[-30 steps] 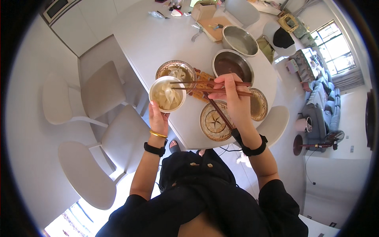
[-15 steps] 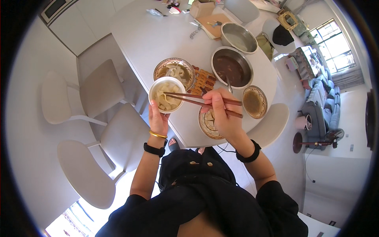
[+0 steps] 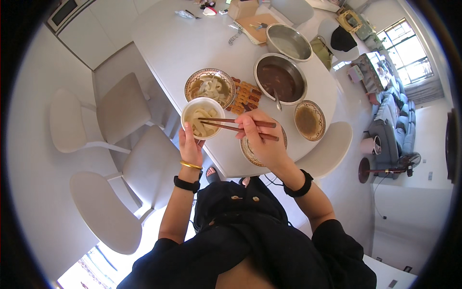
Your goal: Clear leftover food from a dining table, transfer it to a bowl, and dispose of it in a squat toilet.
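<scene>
Noodles (image 3: 204, 131), wide pale ones, sit in a white bowl (image 3: 202, 99) the left hand (image 3: 191, 150) holds by the left edge of the desk (image 3: 166, 53). Right hand (image 3: 262, 139) has two chopsticks (image 3: 231, 121) running pretty much sideways, tips pointing left, inside the rim; can't tell if they're pinching any. So the food's left of that hand, way closer to the other.

The left forearm (image 3: 174, 212) reaches toward the far side, slanting slightly right, its wrist (image 3: 191, 172) nearly straight. The left hand (image 3: 192, 148) is closed in a hold, thumb (image 3: 188, 133) pointing far. The right forearm (image 3: 305, 200) slants far and left; the right hand (image 3: 263, 143), apart from the left, is bent into a pinching grip.
</scene>
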Action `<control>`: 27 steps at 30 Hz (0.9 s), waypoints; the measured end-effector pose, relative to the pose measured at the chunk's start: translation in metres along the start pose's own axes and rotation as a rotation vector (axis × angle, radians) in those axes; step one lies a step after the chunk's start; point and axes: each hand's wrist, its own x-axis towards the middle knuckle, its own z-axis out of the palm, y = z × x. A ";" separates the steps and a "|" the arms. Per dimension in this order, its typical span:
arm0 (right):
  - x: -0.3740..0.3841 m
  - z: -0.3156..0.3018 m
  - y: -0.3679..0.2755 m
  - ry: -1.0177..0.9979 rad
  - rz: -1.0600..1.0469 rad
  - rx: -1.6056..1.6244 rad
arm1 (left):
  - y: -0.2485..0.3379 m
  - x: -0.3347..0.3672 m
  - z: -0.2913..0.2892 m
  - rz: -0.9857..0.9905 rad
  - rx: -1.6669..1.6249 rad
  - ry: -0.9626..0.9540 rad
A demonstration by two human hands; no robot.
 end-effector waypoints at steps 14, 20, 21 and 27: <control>-0.020 -0.039 -0.006 0.227 -0.036 0.256 | -0.008 -0.001 -0.017 -0.096 -0.175 -0.058; -0.064 -0.110 0.007 0.711 -0.115 -0.019 | -0.006 -0.018 -0.041 -0.035 -0.145 -0.024; -0.071 -0.122 0.013 0.811 -0.107 -0.159 | -0.005 -0.021 -0.045 -0.025 -0.149 -0.038; -0.080 -0.207 0.064 0.304 -0.079 -1.034 | -0.006 -0.047 -0.064 -0.044 -0.125 -0.030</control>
